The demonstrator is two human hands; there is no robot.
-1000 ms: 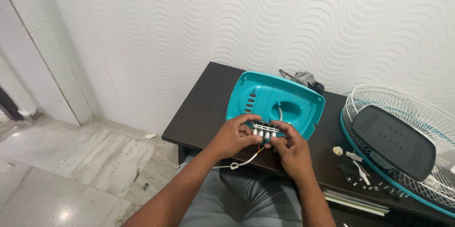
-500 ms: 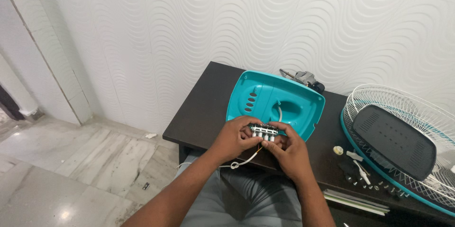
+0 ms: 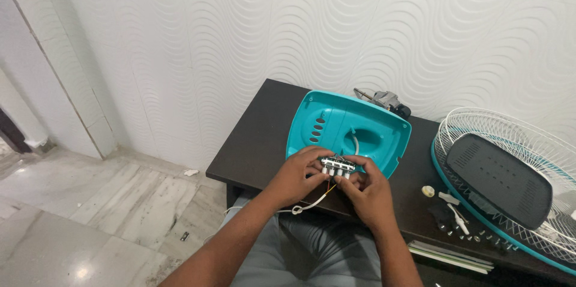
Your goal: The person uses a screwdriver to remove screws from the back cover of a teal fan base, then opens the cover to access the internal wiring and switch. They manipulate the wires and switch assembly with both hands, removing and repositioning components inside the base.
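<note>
Gripping push-button switch block (image 3: 337,167) with left hand (image 3: 296,177) and right hand (image 3: 368,189), fingers closed on it, over teal fan base (image 3: 360,126), on dark table (image 3: 258,137).

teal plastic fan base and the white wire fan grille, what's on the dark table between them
In the head view, a small white round part and a few black knobs lie on the dark table there.
</note>
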